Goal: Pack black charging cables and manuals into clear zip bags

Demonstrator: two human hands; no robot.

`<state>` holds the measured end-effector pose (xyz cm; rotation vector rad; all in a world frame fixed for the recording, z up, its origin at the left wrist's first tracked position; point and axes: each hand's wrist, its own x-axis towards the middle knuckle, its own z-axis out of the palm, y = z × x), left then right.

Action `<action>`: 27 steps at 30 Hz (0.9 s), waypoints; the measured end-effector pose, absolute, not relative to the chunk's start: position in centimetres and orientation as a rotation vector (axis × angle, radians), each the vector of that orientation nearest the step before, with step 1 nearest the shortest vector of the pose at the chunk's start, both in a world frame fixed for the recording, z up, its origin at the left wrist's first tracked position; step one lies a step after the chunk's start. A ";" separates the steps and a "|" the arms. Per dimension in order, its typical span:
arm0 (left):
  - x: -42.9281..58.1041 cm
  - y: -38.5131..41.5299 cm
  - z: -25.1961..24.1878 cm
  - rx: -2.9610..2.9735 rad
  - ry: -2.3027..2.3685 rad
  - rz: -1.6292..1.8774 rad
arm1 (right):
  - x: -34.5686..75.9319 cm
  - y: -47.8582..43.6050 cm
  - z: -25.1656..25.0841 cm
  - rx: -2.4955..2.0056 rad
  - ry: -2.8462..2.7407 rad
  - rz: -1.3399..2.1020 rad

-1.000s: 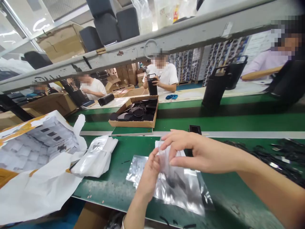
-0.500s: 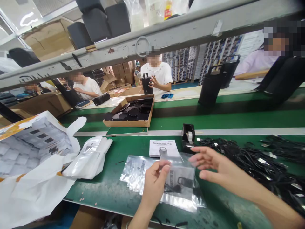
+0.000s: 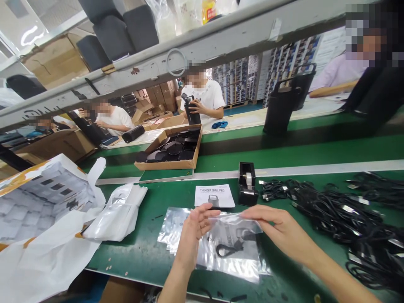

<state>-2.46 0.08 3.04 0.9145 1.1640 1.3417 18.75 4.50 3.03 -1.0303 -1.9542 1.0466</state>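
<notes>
A clear plastic bag (image 3: 221, 255) lies over the bench in front of me, holding a short black cable (image 3: 229, 249) and a printed leaflet. My right hand (image 3: 271, 221) pinches the bag's upper edge near its right corner. At the upper left corner, my left hand (image 3: 192, 229) is open, its fingers loosely apart and against or just beside the bag edge. More flat plastic bags (image 3: 172, 225) are fanned out under and left of it. Just beyond my hands sits a stack of printed booklets (image 3: 214, 194), beside a black tape dispenser (image 3: 248, 185).
Many black cables (image 3: 328, 210) are heaped at the right. A cardboard tray (image 3: 168, 162) of black parts stands beyond the booklets. White wrapped packets (image 3: 116, 210) and an open printed box (image 3: 44, 189) occupy the left. Black speakers (image 3: 279, 109) stand across the green bench; several co-workers sit opposite.
My right hand has come down and left onto the bag's upper edge. My left hand has loosened its pinch and turned, fingers extended. A co-worker opposite has tilted the black speaker.
</notes>
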 end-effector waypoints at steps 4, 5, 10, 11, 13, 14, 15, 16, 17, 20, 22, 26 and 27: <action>-1.8 0.6 2.8 1.064 1.268 1.220 | 18.7 4.4 2.7 -0.919 -2.042 1.011; -1.7 0.8 2.5 1.104 1.316 1.176 | 18.7 4.4 2.7 -0.911 -2.053 0.991; -1.1 0.9 0.3 1.075 1.387 1.220 | 18.9 6.6 2.6 -1.438 -1.637 0.773; -1.0 0.8 0.1 1.027 1.378 1.246 | 18.9 7.4 2.5 -1.546 -1.549 0.759; -0.8 0.6 -0.3 0.940 1.350 1.278 | 18.6 9.0 2.3 -1.638 -1.483 0.796; -0.7 0.5 -0.4 0.910 1.336 1.291 | 18.4 9.6 2.2 -1.633 -1.477 0.838; -0.7 0.5 -0.4 0.897 1.323 1.302 | 18.1 10.1 2.1 -1.625 -1.457 0.886; -0.7 0.4 -0.5 0.897 1.317 1.311 | 17.8 10.3 2.1 -1.611 -1.430 0.931; -0.7 0.4 -0.6 0.907 1.320 1.319 | 17.5 10.4 2.2 -1.591 -1.398 0.968; -0.8 0.5 -0.8 0.964 1.348 1.327 | 16.7 9.4 2.2 -1.521 -1.345 1.029; -0.9 0.7 -1.0 0.991 1.360 1.337 | 16.3 8.4 1.9 -1.498 -1.375 1.016; -1.0 0.7 -1.1 0.969 1.346 1.355 | 16.5 6.9 0.1 -1.547 -1.462 0.870; -1.0 0.7 -1.1 0.960 1.343 1.359 | 16.8 6.6 -0.3 -1.571 -1.476 0.837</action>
